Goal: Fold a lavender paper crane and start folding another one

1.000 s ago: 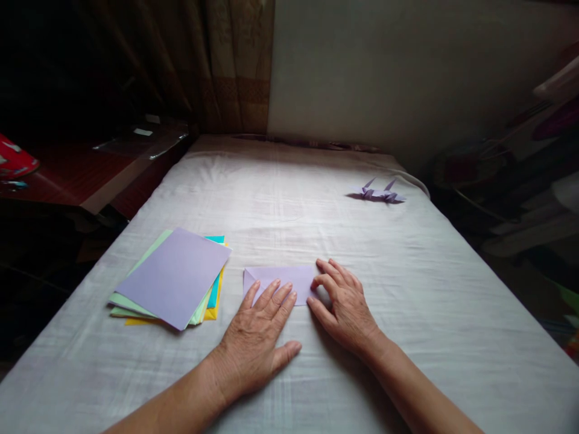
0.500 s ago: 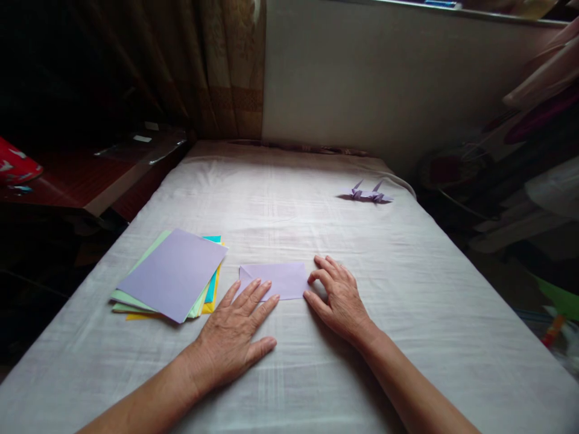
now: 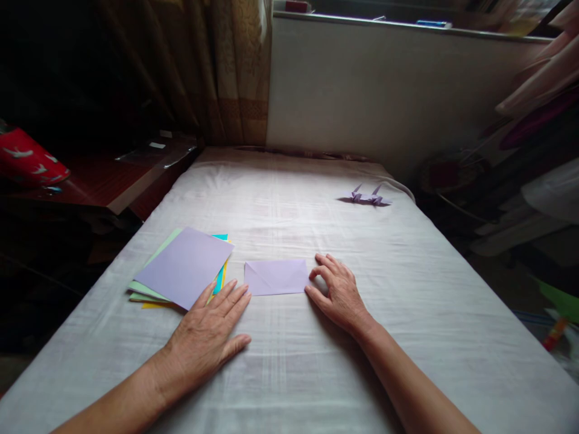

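Note:
A folded lilac paper (image 3: 277,276) lies flat on the white cloth (image 3: 289,199) in front of me. My right hand (image 3: 339,293) rests at its right edge, fingers curled, thumb and forefinger touching the paper's side. My left hand (image 3: 205,331) lies flat and open on the cloth, just left of and below the folded paper, its fingertips near the corner of a stack of coloured sheets (image 3: 183,268) with a lilac sheet on top. Nothing is in the left hand.
A small folded lilac paper figure (image 3: 365,196) sits at the far right of the cloth. A dark wooden table (image 3: 108,181) with a red object (image 3: 31,163) stands to the left. A curtain and wall lie behind; clutter fills the right side.
My left hand has slid left and back off the folded paper onto the bare cloth. The right hand has stayed at the paper's right edge. The view has tilted up slightly.

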A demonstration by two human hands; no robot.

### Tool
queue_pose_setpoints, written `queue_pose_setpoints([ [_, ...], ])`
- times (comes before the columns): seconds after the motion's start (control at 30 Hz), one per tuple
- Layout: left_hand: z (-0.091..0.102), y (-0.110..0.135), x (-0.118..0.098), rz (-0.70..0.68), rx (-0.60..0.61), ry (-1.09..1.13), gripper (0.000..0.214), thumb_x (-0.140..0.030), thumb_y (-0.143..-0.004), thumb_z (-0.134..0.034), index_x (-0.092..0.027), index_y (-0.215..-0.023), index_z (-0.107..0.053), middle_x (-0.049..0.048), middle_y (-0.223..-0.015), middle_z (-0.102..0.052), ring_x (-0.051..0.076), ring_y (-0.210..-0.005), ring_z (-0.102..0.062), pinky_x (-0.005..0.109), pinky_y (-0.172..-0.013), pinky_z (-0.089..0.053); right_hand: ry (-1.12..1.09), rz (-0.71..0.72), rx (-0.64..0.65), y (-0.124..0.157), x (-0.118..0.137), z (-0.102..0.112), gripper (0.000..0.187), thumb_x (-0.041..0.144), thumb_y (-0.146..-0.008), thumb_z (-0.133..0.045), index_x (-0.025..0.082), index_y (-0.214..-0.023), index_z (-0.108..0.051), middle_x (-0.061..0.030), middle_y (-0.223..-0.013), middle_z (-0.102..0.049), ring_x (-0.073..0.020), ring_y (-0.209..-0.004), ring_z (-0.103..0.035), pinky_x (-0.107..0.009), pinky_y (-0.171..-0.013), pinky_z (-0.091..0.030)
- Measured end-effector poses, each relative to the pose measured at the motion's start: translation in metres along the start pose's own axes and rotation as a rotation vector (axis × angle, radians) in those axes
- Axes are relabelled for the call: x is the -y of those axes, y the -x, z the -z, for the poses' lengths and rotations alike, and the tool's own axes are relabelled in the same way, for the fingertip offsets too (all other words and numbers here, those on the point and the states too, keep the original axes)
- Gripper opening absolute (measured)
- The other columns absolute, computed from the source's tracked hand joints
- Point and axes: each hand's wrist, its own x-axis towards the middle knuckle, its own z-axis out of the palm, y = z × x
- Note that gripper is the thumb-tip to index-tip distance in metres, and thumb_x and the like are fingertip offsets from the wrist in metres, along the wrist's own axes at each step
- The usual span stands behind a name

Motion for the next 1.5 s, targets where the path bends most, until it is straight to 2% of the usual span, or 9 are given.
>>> queue_pose_setpoints([
  [0.2, 0.007, -0.031, 0.003, 0.153, -0.074, 0.087, 0.035, -0.037, -0.100, -0.039, -0.021, -0.108, -0.069, 0.0069, -0.122, -0.068, 0.025, -0.117, -0.059, 0.042, -0.104, -0.040, -0.004, 0.022, -0.039, 0.001, 0.001, 0.000, 0.015, 0.033, -0.082, -0.062, 0.022, -0.093, -0.062, -0.0124, -0.140, -0.054, -0.0332, -0.137, -0.040, -0.057, -0.108, -0.031],
  [0.33, -0.011, -0.050, 0.010, 0.278, -0.202, 0.075, 0.051, -0.044, -0.097, -0.044, -0.011, -0.135, -0.052, 0.0167, -0.136, -0.058, 0.030, -0.127, -0.052, 0.045, -0.106, -0.041, -0.022, 0.059, -0.076, 0.003, 0.001, -0.002, 0.014, 0.033, -0.085, -0.059, 0.022, -0.093, -0.063, -0.0126, -0.137, -0.057, -0.0321, -0.134, -0.044, -0.057, -0.108, -0.031],
  [0.47, -0.031, -0.049, 0.006, 0.292, -0.243, 0.080, 0.067, -0.054, -0.095, -0.042, -0.012, -0.146, -0.035, 0.0188, -0.137, -0.057, 0.034, -0.130, -0.049, 0.052, -0.109, -0.035, -0.041, 0.085, -0.153, 0.004, -0.003, -0.006, 0.016, 0.033, -0.089, -0.055, 0.022, -0.093, -0.065, -0.0125, -0.131, -0.061, -0.0306, -0.128, -0.051, -0.054, -0.105, -0.036],
  [0.57, -0.035, -0.043, 0.003, 0.266, -0.265, 0.085, 0.069, -0.052, -0.096, -0.041, -0.014, -0.151, -0.024, 0.0178, -0.138, -0.056, 0.032, -0.131, -0.049, 0.051, -0.111, -0.033, -0.030, 0.126, -0.255, 0.005, -0.004, -0.006, 0.021, 0.032, -0.089, -0.054, 0.021, -0.103, -0.065, -0.0135, -0.130, -0.062, -0.0285, -0.126, -0.053, -0.049, -0.104, -0.039],
  [0.7, -0.031, -0.041, 0.001, 0.236, -0.260, 0.118, 0.068, -0.046, -0.097, -0.045, -0.015, -0.152, -0.021, 0.0166, -0.140, -0.055, 0.031, -0.132, -0.048, 0.051, -0.111, -0.033, 0.025, 0.218, -0.314, 0.002, 0.010, 0.001, 0.026, 0.025, -0.089, -0.053, 0.019, -0.113, -0.063, -0.0125, -0.131, -0.062, -0.0273, -0.125, -0.052, -0.045, -0.103, -0.040],
  [0.8, -0.030, -0.042, 0.000, 0.213, -0.254, 0.152, 0.065, -0.042, -0.096, -0.047, -0.016, -0.151, -0.023, 0.0155, -0.141, -0.054, 0.031, -0.132, -0.048, 0.051, -0.112, -0.033, 0.044, 0.246, -0.268, -0.006, 0.033, 0.007, 0.026, 0.025, -0.090, -0.052, 0.021, -0.112, -0.064, -0.0083, -0.123, -0.068, -0.0261, -0.115, -0.058, -0.042, -0.097, -0.044],
  [0.9, -0.030, -0.042, -0.001, 0.203, -0.258, 0.181, 0.063, -0.040, -0.097, -0.046, -0.017, -0.151, -0.024, 0.0146, -0.140, -0.055, 0.030, -0.131, -0.049, 0.052, -0.112, -0.034, 0.034, 0.212, -0.147, -0.019, 0.058, 0.010, 0.026, 0.022, -0.090, -0.050, 0.022, -0.110, -0.065, -0.0063, -0.113, -0.071, -0.0227, -0.098, -0.065, -0.037, -0.088, -0.049],
  [1.13, -0.031, -0.042, 0.001, 0.184, -0.211, 0.310, 0.060, -0.034, -0.096, -0.046, -0.020, -0.151, -0.027, 0.0108, -0.140, -0.056, 0.026, -0.132, -0.050, 0.051, -0.113, -0.035, 0.109, 0.097, 0.164, -0.040, 0.085, 0.002, 0.042, 0.015, -0.084, -0.052, 0.025, -0.124, -0.059, -0.0060, -0.119, -0.069, -0.0213, -0.092, -0.070, -0.031, -0.073, -0.053],
  [1.5, -0.032, -0.044, 0.004, 0.183, -0.204, 0.393, 0.052, -0.023, -0.097, -0.041, -0.022, -0.148, -0.033, 0.0084, -0.138, -0.059, 0.023, -0.129, -0.053, 0.050, -0.113, -0.037, 0.136, 0.120, 0.214, -0.038, 0.091, 0.001, 0.040, 0.011, -0.084, -0.051, 0.027, -0.119, -0.061, -0.0036, -0.117, -0.068, -0.0192, -0.089, -0.070, -0.026, -0.068, -0.050],
])
